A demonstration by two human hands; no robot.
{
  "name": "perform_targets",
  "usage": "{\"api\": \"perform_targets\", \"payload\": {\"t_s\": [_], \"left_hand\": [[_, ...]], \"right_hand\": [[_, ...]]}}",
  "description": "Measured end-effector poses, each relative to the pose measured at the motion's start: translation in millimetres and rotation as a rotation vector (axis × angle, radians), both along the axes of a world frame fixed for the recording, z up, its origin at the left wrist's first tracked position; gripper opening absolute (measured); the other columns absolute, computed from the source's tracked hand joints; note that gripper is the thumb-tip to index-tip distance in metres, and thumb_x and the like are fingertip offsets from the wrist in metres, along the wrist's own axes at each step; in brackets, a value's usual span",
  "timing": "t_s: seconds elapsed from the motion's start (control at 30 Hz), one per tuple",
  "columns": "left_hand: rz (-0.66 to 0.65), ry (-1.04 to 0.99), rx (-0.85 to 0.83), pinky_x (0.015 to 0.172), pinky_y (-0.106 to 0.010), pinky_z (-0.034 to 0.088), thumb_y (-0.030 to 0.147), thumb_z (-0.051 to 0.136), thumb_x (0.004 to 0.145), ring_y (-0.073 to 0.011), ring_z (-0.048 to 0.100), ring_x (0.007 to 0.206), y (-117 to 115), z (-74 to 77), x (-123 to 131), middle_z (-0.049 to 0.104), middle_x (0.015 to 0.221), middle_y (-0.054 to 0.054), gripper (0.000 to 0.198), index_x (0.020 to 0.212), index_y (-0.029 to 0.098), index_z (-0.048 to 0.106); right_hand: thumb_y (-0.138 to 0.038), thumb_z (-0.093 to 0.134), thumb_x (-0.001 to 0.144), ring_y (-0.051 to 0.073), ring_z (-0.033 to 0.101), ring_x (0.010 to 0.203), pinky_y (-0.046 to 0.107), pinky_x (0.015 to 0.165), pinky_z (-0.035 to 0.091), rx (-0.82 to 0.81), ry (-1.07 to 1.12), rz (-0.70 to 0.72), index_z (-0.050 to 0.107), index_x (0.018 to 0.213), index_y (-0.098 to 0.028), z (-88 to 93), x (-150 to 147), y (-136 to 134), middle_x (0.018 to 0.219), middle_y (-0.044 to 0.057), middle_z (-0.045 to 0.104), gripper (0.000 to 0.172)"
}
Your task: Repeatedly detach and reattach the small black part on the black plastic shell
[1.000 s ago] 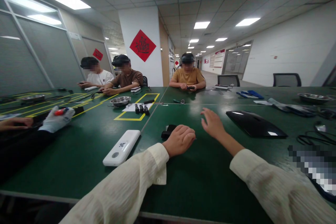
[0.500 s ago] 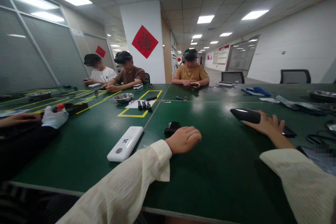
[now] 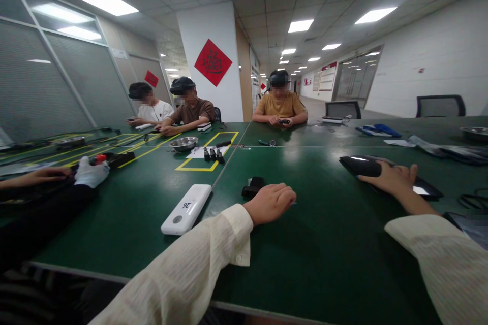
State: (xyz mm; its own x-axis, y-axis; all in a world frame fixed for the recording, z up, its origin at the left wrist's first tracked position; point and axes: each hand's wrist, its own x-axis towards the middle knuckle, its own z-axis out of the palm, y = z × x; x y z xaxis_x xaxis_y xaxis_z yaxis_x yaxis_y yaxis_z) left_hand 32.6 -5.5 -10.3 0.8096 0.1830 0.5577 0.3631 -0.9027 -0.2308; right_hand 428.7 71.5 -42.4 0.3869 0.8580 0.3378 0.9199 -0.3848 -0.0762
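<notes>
My left hand (image 3: 271,203) rests palm down on the green table (image 3: 305,249), fingers curled together, with nothing visible in it. Just behind its wrist lies a small black object (image 3: 253,187), partly covered by the hand. To its left is a white power bank (image 3: 186,209) marked 26. Over on the right, my right hand (image 3: 392,179) grips a black glossy flat object (image 3: 354,163), thumb to the left and fingers over the top. Its right part (image 3: 430,190) lies low and catches a bright reflection; I cannot tell its exact kind.
A metal bowl (image 3: 183,143) and several small black pieces (image 3: 213,154) stand near yellow tape. A co-worker's white-gloved hand (image 3: 91,171) works at far left. Other people sit across the table. A blue item (image 3: 377,130), grey packaging (image 3: 442,150) and a phone-like device (image 3: 470,228) lie right.
The right part of the black glossy object now shows more of its surface, with a bright reflection. My right hand has shifted slightly on it. My left hand stays put; the view turned slightly left.
</notes>
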Motion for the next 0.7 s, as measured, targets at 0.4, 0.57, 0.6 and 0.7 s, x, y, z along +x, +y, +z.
{"api": "perform_targets", "payload": {"t_s": [0.4, 0.57, 0.6, 0.7], "left_hand": [[0.031, 0.083, -0.037, 0.060, -0.024, 0.041, 0.022, 0.035, 0.093, -0.0122, 0.054, 0.069, -2, 1.6, 4, 0.058, 0.077, -0.003, 0.015, 0.086, 0.015, 0.046], [0.008, 0.060, 0.003, 0.062, -0.024, 0.042, 0.022, 0.032, 0.093, -0.0125, 0.054, 0.069, -1, -0.9, 5, 0.058, 0.077, -0.003, 0.019, 0.084, 0.015, 0.047], [0.013, 0.069, 0.011, 0.062, -0.024, 0.041, 0.023, 0.032, 0.093, -0.0127, 0.054, 0.069, -1, -1.1, 5, 0.058, 0.076, -0.003, 0.019, 0.084, 0.015, 0.047], [0.019, 0.093, 0.033, 0.063, -0.025, 0.042, 0.025, 0.032, 0.093, -0.0136, 0.054, 0.070, -2, -0.6, 5, 0.058, 0.076, -0.004, 0.021, 0.084, 0.015, 0.048]], "right_hand": [[-0.066, 0.056, 0.061, 0.033, 0.040, 0.111, 0.051, 0.100, 0.013, 0.344, 0.035, 0.368, 0.050, 0.118, -0.019, 27.7, -167, -27, 0.107, 0.013, 0.055, 0.074], [-0.047, 0.054, 0.070, 0.028, 0.047, 0.106, 0.046, 0.101, 0.018, 0.193, 0.191, 0.460, 0.053, 0.109, -0.023, 10.2, -226, -52, 0.098, 0.007, 0.060, 0.045], [-0.041, 0.054, 0.072, 0.028, 0.046, 0.108, 0.045, 0.102, 0.016, 0.177, 0.160, 0.456, 0.053, 0.109, -0.022, 7.1, -233, -58, 0.098, 0.008, 0.060, 0.042], [-0.031, 0.052, 0.076, 0.029, 0.045, 0.110, 0.044, 0.102, 0.015, 0.158, -0.003, 0.435, 0.053, 0.114, -0.015, 4.9, -242, -69, 0.099, 0.014, 0.061, 0.042]]}}
